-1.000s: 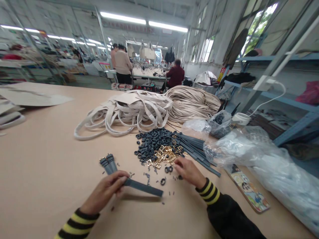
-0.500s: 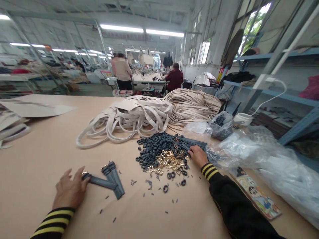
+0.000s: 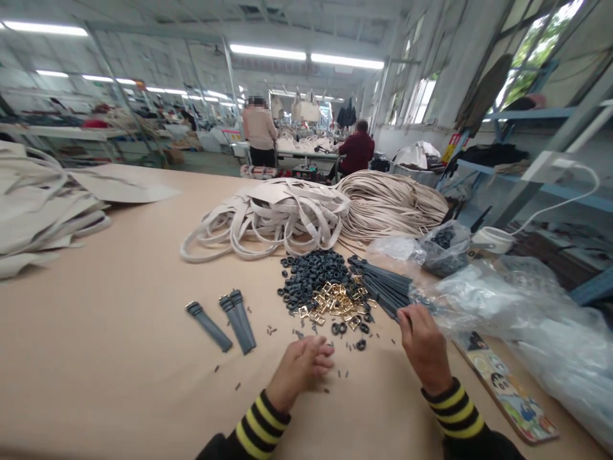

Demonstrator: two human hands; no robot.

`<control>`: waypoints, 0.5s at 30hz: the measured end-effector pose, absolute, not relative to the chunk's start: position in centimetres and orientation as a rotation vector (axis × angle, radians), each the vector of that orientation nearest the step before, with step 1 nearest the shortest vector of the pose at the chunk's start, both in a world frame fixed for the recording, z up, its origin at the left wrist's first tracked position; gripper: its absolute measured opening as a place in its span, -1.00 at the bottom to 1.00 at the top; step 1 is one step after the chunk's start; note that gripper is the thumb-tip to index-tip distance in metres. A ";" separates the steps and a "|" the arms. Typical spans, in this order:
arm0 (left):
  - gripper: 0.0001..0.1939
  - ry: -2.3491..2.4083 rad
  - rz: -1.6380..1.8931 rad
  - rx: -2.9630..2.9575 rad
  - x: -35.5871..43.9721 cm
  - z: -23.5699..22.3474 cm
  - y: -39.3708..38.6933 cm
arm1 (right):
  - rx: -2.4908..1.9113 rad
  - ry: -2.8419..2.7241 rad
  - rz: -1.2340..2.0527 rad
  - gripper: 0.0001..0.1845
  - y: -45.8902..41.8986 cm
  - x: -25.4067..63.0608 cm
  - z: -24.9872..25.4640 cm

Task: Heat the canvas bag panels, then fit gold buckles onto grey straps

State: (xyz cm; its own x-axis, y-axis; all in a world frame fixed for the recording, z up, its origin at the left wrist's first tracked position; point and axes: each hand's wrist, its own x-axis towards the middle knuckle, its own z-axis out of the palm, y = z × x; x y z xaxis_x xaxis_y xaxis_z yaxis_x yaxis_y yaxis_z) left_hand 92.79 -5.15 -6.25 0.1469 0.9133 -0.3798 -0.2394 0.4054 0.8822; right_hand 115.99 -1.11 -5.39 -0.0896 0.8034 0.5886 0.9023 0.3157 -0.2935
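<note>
Grey straps seen @ 10 o'clock of R hand, grip can't be told | L hand open | gold buckles seen @ 1 o'clock

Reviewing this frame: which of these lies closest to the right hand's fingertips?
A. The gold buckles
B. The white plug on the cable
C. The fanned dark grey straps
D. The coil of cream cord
C. The fingertips of the right hand sit right at the near ends of the fanned dark grey straps, while the gold buckles lie farther off.
</note>
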 end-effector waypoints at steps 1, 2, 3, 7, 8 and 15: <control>-0.59 1.042 0.969 0.660 94.0 -6.5 -4.9 | -1.461 -1.901 -0.169 -0.84 -2.1 115.8 -5.6; -0.60 0.982 0.992 0.568 95.0 -6.6 -4.6 | -1.412 -1.907 -0.140 -0.87 -3.2 115.5 -5.9; -0.60 0.925 1.030 0.492 95.7 -6.6 -4.2 | -1.362 -1.922 -0.104 -0.89 -4.2 115.2 -6.3; -0.68 0.800 1.252 0.306 95.9 -6.2 -2.7 | -1.196 -2.038 0.091 -0.88 -7.6 113.7 -9.3; -0.71 0.803 1.281 0.300 95.6 -6.3 -2.5 | -1.156 -2.064 0.137 -0.87 -8.2 113.4 -10.0; -0.88 0.868 1.336 0.326 93.8 -7.4 -3.8 | -1.150 -2.087 0.597 -0.80 -8.3 112.5 -10.2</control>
